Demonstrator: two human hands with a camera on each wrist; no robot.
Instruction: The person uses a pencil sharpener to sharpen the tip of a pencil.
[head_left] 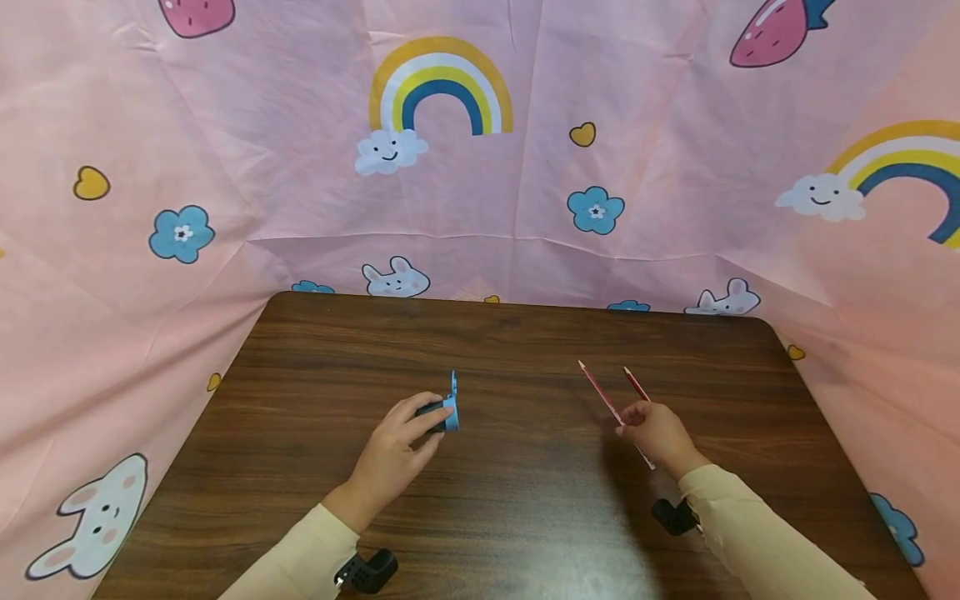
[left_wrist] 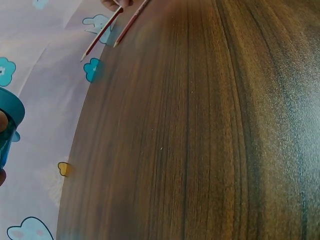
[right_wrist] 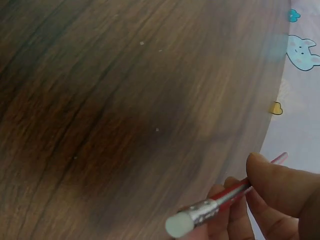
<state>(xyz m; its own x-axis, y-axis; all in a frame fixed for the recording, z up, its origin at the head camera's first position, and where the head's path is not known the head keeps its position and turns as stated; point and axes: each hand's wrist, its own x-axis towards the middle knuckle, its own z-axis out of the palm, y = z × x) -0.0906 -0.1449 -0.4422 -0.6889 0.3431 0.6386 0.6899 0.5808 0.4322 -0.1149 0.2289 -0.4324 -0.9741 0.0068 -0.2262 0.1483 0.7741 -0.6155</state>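
Sleeves: cream cuffs [head_left: 315,550] lowest in the head view.
Counter: dark wood [head_left: 517,508], bare between the hands.
Left hand [head_left: 397,450]: fingers curled round a small blue sharpener [head_left: 448,410] resting on the counter; probably light, hard plastic, best held by its sides.
Right hand [head_left: 660,433]: pinches two red pencils [head_left: 609,398] mid-shaft, tips raised; thin, stiff, breakable points.

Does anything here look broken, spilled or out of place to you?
Nothing stands out. The left hand holds a small blue sharpener and the right hand grips two red pencils, both whole as far as shown. The wooden table shows no spill or damage, only a few tiny pale specks.
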